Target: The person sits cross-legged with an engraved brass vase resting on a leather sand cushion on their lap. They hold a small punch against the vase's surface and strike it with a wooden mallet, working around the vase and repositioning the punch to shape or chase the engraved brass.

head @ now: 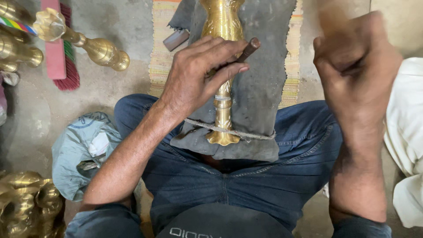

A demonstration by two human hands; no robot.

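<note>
Head view: the left hand [198,75] rests on a tall turned brass stem [222,79], fingers closed around a thin dark metal rod [247,49] held against it. The stem lies on a grey cloth [260,92] across the lap. The right hand [352,61] is raised, blurred, fist closed; its contents cannot be told. Open floor [110,88] lies left, up to a pink brush [59,48].

A brass vase [222,79] is laid lengthwise on a cloth [260,88] spread over the lap, with a striped mat [293,53] on the floor beyond. Left of the mat a brush [61,48] and a second brass piece [88,42] are found; a bag [81,150] and more brassware [26,202] are placed at the near left
</note>
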